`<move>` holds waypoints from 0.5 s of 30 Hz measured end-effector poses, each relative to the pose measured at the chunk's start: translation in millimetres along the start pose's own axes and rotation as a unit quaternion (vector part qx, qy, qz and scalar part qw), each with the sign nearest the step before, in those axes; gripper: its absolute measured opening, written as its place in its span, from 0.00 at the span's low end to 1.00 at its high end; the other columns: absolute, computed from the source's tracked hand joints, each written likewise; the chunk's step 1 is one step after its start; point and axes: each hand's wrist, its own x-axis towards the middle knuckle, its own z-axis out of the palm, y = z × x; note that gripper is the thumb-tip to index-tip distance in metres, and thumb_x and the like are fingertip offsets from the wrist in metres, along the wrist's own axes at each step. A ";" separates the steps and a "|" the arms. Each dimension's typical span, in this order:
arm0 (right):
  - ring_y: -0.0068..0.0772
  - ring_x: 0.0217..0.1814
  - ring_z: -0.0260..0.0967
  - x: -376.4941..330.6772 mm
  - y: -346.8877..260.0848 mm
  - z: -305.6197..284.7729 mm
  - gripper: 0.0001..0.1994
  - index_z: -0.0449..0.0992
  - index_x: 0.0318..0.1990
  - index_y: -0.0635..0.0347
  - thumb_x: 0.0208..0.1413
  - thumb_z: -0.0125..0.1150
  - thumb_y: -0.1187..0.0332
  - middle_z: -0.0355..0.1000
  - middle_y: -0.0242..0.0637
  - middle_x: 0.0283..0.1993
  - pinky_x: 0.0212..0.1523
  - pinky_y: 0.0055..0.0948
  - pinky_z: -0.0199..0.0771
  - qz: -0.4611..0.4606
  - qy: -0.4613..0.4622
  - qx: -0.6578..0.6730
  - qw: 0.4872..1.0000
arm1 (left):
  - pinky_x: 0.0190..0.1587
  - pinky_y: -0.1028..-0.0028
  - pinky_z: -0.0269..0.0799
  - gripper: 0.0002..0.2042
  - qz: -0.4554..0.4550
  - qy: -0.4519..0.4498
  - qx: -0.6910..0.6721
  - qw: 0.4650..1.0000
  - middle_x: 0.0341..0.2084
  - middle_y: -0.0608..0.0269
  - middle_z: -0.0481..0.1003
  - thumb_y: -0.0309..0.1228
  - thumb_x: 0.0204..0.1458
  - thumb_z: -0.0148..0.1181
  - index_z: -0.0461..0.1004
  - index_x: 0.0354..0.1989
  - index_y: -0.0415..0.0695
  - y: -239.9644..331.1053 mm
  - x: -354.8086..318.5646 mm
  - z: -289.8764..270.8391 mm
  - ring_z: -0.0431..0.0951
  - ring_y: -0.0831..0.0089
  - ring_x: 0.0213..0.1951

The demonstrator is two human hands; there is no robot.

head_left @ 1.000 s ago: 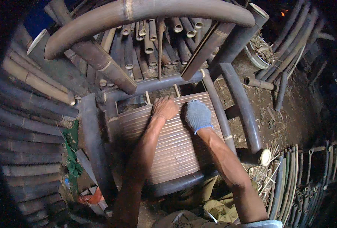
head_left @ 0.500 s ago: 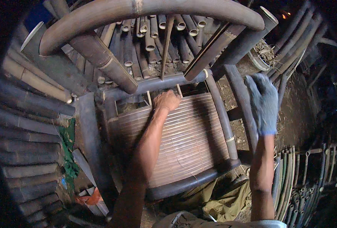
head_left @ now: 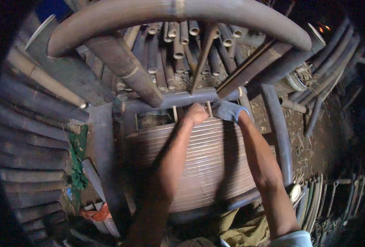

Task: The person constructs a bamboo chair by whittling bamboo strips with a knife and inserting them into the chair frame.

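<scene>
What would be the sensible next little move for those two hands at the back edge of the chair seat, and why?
Probably press the thin upright stick down into the slatted seat. Both the bare left hand and the gloved right hand sit at the seat's back edge beside it, under the rear rail, and a second thin stick stands nearby. Whether either hand grips a stick is not clear.

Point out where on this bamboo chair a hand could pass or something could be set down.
Free: the slatted bamboo seat between the two forearms, and its front toward the dark front rail. A dark gap opens behind the seat's left corner. Crowded: the back edge, where the bare left hand and blue-gloved right hand work.
</scene>
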 end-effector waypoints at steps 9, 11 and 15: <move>0.53 0.58 0.67 -36.2 -144.6 -121.5 0.24 0.75 0.54 0.57 0.45 0.64 0.65 0.72 0.49 0.53 0.62 0.44 0.63 0.187 0.294 0.144 0.926 | 0.50 0.69 0.69 0.14 0.090 0.007 -0.172 0.981 0.36 0.61 0.79 0.39 0.55 0.64 0.81 0.39 0.38 8.2 -55.2 -47.7 0.76 0.69 0.42; 0.50 0.55 0.69 -34.8 -149.2 -115.4 0.20 0.77 0.50 0.57 0.47 0.67 0.63 0.73 0.47 0.51 0.59 0.42 0.66 0.181 0.291 0.127 0.931 | 0.50 0.70 0.69 0.14 0.128 0.009 -0.151 0.980 0.38 0.61 0.78 0.38 0.54 0.65 0.81 0.38 0.38 10.5 -53.8 -45.1 0.76 0.69 0.44; 0.47 0.52 0.71 -49.8 -157.7 -106.6 0.12 0.81 0.42 0.58 0.52 0.65 0.62 0.75 0.46 0.47 0.57 0.38 0.68 0.239 0.321 0.124 0.908 | 0.50 0.70 0.69 0.12 0.152 0.023 -0.168 0.974 0.37 0.58 0.77 0.36 0.51 0.68 0.82 0.35 0.39 17.4 -49.6 -37.5 0.76 0.67 0.44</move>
